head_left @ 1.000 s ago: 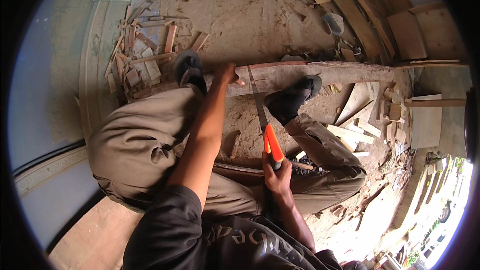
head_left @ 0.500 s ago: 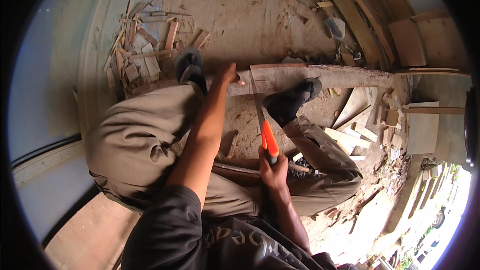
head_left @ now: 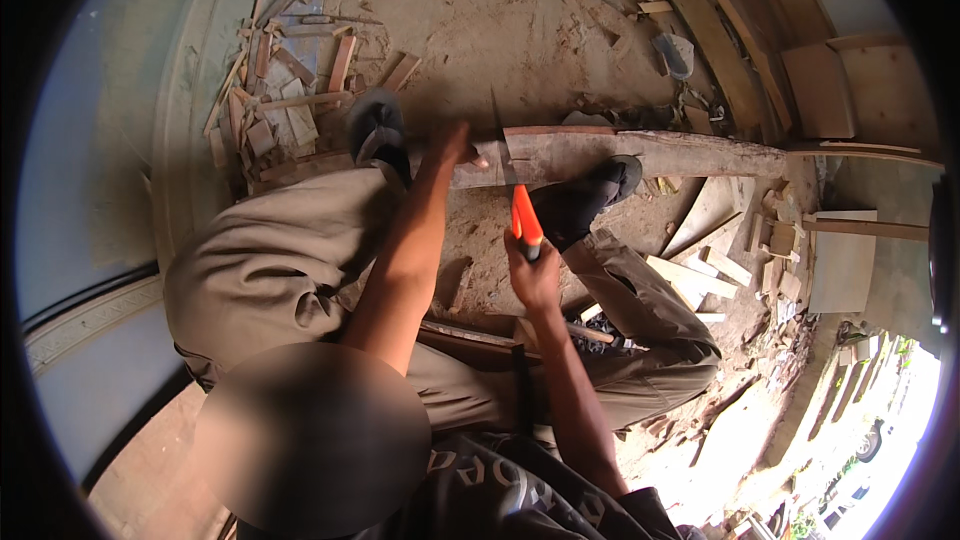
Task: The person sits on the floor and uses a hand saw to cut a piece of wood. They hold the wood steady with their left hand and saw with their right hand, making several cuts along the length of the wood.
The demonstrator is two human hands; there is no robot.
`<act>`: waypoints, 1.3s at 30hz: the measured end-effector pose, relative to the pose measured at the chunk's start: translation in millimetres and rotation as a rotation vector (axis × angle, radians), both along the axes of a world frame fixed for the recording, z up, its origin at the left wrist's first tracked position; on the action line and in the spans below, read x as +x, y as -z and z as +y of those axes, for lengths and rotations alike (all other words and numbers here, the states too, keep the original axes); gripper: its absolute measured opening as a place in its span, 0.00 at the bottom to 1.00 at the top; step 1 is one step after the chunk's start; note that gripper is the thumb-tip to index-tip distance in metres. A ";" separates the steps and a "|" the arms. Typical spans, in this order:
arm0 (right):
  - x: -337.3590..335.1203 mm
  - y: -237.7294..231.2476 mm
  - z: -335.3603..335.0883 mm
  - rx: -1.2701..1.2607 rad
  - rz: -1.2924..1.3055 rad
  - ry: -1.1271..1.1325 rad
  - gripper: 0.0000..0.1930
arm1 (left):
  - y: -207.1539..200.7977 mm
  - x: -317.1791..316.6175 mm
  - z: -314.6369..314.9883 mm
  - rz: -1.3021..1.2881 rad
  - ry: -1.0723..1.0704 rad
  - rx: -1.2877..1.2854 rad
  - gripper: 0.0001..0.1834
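Note:
A long, rough wooden plank [head_left: 690,152] lies crosswise in front of me. My left hand [head_left: 460,147] grips it left of the saw, thumb on the near face and the other fingers mostly hidden at the far edge. My right hand [head_left: 535,275] is closed round the orange and black handle of a handsaw [head_left: 523,212]. The saw's thin dark blade crosses the plank just right of my left hand, its tip past the far edge. My left shoe [head_left: 378,130] is by the plank's left part, and my right shoe [head_left: 605,185] rests against its near side.
Wood offcuts [head_left: 300,100] are heaped at the far left, with pale pieces [head_left: 700,275] on the right. Boards and panels [head_left: 845,260] stand along the right side. Another wooden-handled tool [head_left: 590,333] lies by my right leg. The ground is dusty dirt [head_left: 450,30].
My right hand has pushed the saw forward, away from me, so the handle is closer to the plank and the blade reaches farther past it. My left hand has stayed on the plank.

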State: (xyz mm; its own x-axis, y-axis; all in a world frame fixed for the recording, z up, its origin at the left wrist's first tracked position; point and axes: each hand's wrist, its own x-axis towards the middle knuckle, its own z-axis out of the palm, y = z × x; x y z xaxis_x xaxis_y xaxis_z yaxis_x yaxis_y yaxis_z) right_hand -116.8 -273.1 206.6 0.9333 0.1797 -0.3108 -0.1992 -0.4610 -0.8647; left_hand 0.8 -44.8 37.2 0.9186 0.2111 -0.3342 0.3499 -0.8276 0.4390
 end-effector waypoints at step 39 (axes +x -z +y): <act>-43.4 -31.6 -33.1 0.001 0.080 0.034 0.14 | 49.1 -12.3 4.0 -0.114 -0.139 -0.152 0.47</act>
